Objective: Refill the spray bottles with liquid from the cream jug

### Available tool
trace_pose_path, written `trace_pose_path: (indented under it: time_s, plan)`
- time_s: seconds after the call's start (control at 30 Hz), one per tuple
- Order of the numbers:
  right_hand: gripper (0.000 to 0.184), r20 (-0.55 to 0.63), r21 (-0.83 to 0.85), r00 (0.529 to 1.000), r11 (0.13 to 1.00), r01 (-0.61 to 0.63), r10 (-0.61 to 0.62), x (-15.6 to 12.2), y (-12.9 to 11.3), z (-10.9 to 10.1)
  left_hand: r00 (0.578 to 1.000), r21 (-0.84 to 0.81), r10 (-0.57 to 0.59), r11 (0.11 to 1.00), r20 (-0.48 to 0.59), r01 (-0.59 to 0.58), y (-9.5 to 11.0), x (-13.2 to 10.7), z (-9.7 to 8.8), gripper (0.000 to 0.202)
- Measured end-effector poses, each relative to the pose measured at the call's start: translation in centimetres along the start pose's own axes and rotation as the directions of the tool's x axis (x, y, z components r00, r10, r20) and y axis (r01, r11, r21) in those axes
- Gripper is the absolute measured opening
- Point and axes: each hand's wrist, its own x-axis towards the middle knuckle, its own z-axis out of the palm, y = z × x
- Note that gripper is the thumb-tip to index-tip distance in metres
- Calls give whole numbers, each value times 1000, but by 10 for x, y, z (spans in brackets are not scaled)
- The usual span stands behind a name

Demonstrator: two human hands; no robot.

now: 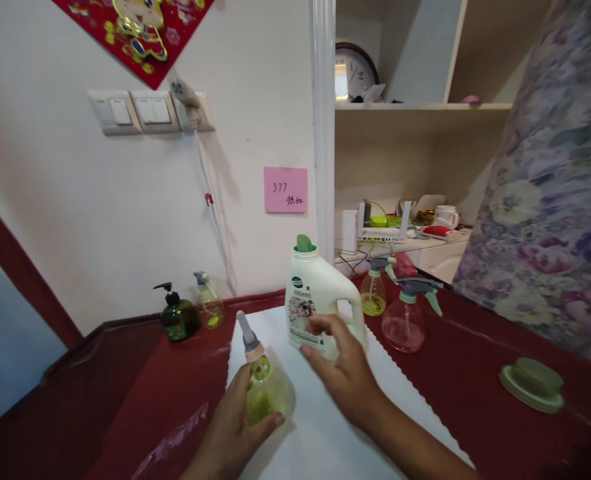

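My left hand (235, 420) is wrapped round a small round bottle of yellow-green liquid (267, 389) with a grey neck and no spray head, standing on a white cloth (325, 427). My right hand (343, 363) reaches forward, its fingers touching the front of a large white detergent jug (320, 300) with a handle and an open green spout. The jug stands upright at the far end of the cloth.
Right of the jug stand a yellow-liquid spray bottle (375, 290) and a pink spray bottle (409, 317). A green cap (531, 385) lies far right on the red tablecloth. A dark green pump bottle (178, 315) and small sprayer (208, 303) stand by the wall. A floral-covered object (550, 200) looms on the right.
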Motion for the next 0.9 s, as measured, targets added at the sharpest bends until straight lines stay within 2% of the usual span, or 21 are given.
trace_pose_path:
  time_s: [0.1, 0.2, 0.37, 0.43, 0.57, 0.67, 0.73, 0.8, 0.9]
  plan:
    - [56, 218, -6, 972, 995, -95, 94, -1, -17, 26, 998, -25, 60, 998, -10, -60, -5, -1, 3, 66]
    - [70, 331, -52, 925, 982, -179, 186, 7, -28, 49, 995, -26, 100, 995, -32, -101, -11, 0, 6, 64]
    - [28, 338, 49, 934, 989, -141, 116, 24, -35, 70, 996, -7, 71, 997, -47, -71, -11, -1, 6, 71]
    - [23, 288, 127, 954, 984, -129, 88, 30, -41, 68, 997, -4, 59, 998, -57, -60, -8, -1, 6, 70]
    - [22, 113, 280, 993, 957, -72, 41, 42, -71, 47, 998, -30, 60, 998, -17, -60, -6, -2, 4, 70]
    - [19, -39, 416, 999, 909, 32, -18, 49, -95, 18, 999, -30, 50, 998, -15, -50, -9, -2, 4, 71]
    - [20, -70, 430, 996, 899, 76, -51, 49, -106, -4, 999, -13, 32, 999, -24, -32, -10, -3, 4, 72]
    - [23, -61, 336, 995, 937, 91, -75, 45, -110, -26, 999, 8, 19, 1000, -26, -19, -9, -4, 3, 72]
    - [26, -31, 40, 991, 990, 132, -131, 31, -105, -57, 1000, 24, 7, 1000, -16, -7, -5, -4, 2, 70]
